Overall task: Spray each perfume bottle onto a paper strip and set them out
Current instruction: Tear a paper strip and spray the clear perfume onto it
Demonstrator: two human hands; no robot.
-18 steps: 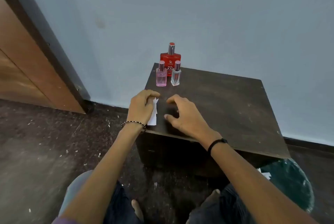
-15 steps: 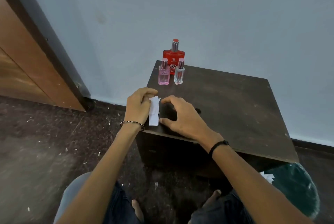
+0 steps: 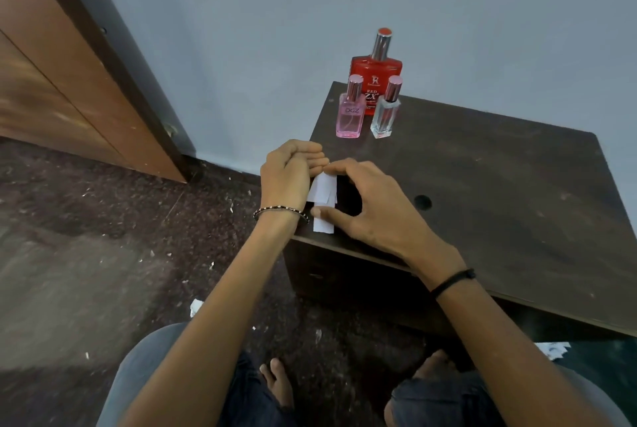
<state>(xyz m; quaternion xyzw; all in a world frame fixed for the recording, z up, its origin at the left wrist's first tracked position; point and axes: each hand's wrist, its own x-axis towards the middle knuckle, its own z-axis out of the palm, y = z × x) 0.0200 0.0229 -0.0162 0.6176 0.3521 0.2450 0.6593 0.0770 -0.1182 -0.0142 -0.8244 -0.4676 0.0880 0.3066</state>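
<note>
Progress looks slight. The three bottles stand untouched in the upper middle of the frame, at the far left corner of the desk (image 3: pixel 482 185): the pink bottle (image 3: pixel 351 113), the red bottle (image 3: pixel 376 78) behind and between, and the clear bottle (image 3: pixel 385 113) to its right. No strip lies set out beside them, so I judge that all the spraying and laying out is yet to do. The step in hand seems to be parting one strip from the bunch.

At the centre of the frame the left hand (image 3: pixel 286 175) has its grip curled narrow round a small bunch of white paper strips (image 3: pixel 322 190), held over the desk's near left corner. Just to its right the right hand (image 3: pixel 372 209) arches over them — its forefinger (image 3: pixel 339 168) touches their top end and its thumb (image 3: pixel 320 213) presses the lower end. Its other fingers are loosely bent and hold nothing. Whether the white piece below the thumb is a separate strip cannot be told.
</note>
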